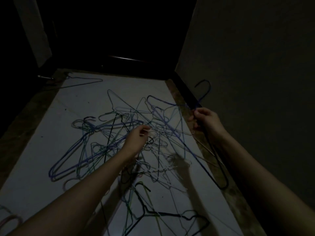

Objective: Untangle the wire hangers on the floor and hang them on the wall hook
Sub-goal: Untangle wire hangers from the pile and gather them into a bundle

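Right hand point(203, 119) grips a dark blue hanger point(204, 92) by its neck, left hand point(138, 136) pinches a white wire point(154, 132) in the tangled pile point(119, 133); pulling now likely drags snagged hangers along.

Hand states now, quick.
Left hand: pinches a wire in the pile.
Right hand: grips a dark hanger.

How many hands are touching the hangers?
2. The left hand reaches into the tangled pile of hangers on the floor. The right hand grips a blue hanger by its neck beside the wall.
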A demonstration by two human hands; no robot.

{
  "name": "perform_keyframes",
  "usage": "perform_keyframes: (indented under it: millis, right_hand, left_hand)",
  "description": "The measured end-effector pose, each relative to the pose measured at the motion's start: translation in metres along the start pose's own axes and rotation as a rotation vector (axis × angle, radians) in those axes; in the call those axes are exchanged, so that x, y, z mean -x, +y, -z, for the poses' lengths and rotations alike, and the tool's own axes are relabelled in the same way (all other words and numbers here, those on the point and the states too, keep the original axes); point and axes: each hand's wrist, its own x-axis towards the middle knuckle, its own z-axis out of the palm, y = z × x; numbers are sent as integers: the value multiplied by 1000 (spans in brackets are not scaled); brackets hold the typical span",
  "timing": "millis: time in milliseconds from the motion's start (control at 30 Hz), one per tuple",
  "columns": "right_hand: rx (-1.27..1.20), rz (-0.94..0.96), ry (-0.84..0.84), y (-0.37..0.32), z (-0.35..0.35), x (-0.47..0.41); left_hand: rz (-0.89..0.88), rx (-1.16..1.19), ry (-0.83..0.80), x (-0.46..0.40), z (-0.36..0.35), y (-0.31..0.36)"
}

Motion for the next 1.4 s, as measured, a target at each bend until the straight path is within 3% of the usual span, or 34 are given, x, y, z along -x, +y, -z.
perform_keyframes:
  millis: [300,533,667,833,1033,1400]
  right_hand:
    - [-25,-70,-156,28,-90,20]
    - [-17,-58,-268,48,-127,21]
    - [33,-75,-352,60,-131,13]
    - [43,-213,-240,96,-137,-8]
    - [143,-403,-276,150,-173,-19]
    - [-116,-601,-114,184,-217,-36]
  left_hand:
    - [-7,369,-53,8,12,38]
    - [92,550,169,8,27,19]
    - [73,470,212,1,42,5]
    - [90,386,279,-9,65,-17]
    - [112,339,321,-18,89,-32]
    - [104,277,388,-16,115,-54]
